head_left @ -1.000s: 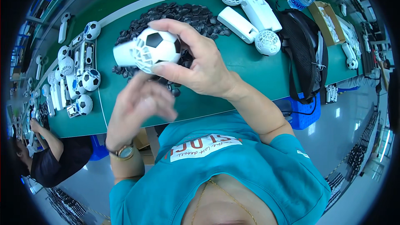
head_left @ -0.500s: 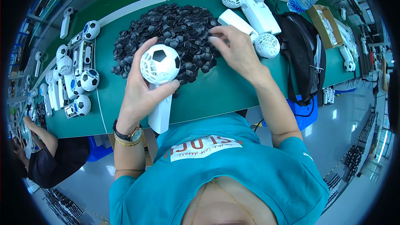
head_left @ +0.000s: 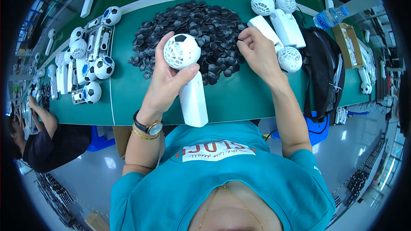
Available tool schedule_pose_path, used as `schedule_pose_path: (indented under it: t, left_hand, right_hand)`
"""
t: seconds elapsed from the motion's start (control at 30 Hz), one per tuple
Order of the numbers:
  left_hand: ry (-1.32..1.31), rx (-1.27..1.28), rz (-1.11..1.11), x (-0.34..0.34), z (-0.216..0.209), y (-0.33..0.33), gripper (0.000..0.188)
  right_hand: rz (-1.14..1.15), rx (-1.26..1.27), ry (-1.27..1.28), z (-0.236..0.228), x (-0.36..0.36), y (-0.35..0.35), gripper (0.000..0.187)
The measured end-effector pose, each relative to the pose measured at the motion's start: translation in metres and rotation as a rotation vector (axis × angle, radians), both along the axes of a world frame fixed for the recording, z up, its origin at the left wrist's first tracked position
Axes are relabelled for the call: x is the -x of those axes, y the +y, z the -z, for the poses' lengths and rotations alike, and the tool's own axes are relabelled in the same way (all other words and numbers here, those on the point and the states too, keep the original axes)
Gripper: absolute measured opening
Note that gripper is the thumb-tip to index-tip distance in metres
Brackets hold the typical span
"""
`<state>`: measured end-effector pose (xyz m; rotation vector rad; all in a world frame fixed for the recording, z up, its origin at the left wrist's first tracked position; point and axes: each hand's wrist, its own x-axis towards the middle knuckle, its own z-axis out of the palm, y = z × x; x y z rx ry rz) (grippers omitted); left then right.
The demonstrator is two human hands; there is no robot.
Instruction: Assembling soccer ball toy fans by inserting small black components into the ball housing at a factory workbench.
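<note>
My left hand (head_left: 165, 75) is closed round the neck of a white handheld fan (head_left: 193, 102) with a football-like ball head. The head carries a grille on one side and black pentagon patches, and its handle slants down toward my body. Just right of a large heap of black pentagon pieces (head_left: 195, 21), my right hand (head_left: 261, 53) has its fingers curled and pinched together. Whatever lies between those fingertips is hidden. Close to the right hand lies another white fan (head_left: 290, 59) with a grilled ball head.
More white fans (head_left: 287, 28) lie at the right beside a black backpack (head_left: 323, 72), a water bottle (head_left: 329, 18) and a cardboard box (head_left: 347, 45). At the left stand several ball-headed fans (head_left: 104, 67) on the green table (head_left: 132, 98). A co-worker (head_left: 51, 141) sits at far left.
The fan's head in my left hand has turned, and its handle now slants to the right. My right hand has drawn back from the heap's edge, fingers more curled. The whole view has shifted.
</note>
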<state>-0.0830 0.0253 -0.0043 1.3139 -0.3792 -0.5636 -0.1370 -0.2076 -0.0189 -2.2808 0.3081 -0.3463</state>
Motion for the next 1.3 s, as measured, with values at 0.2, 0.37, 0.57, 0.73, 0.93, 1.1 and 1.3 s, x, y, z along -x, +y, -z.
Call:
schedule_pose_path:
  t: [0.2, 0.37, 0.57, 0.73, 0.93, 1.1, 1.3]
  left_hand:
    - [-0.016, 0.060, -0.002, 0.004, -0.002, -0.003, 0.083]
    - [-0.015, 0.070, -0.007, 0.010, -0.004, -0.007, 0.082]
    - [-0.027, 0.126, -0.009, 0.011, -0.003, -0.013, 0.082]
    - [-0.054, 0.124, -0.015, 0.006, -0.001, -0.013, 0.081]
    - [-0.157, 0.079, -0.022, -0.001, -0.001, -0.011, 0.081]
    - [-0.185, 0.068, 0.056, 0.000, -0.015, -0.010, 0.081]
    - [-0.172, 0.016, 0.098, -0.006, -0.037, -0.021, 0.082]
  right_hand:
    - [-0.270, -0.799, 0.024, -0.043, 0.018, 0.033, 0.016]
    - [-0.338, -0.878, -0.105, -0.042, 0.015, 0.053, 0.018]
    - [-0.241, -0.534, -0.316, -0.034, 0.009, 0.072, 0.014]
    - [-0.198, -0.655, -0.260, -0.032, 0.002, 0.077, 0.011]
    - [-0.286, -0.708, -0.196, -0.032, -0.007, 0.066, 0.025]
    - [-0.338, -0.737, -0.087, -0.051, -0.009, 0.055, 0.042]
    - [-0.337, -0.807, -0.175, -0.056, -0.010, 0.050, 0.048]
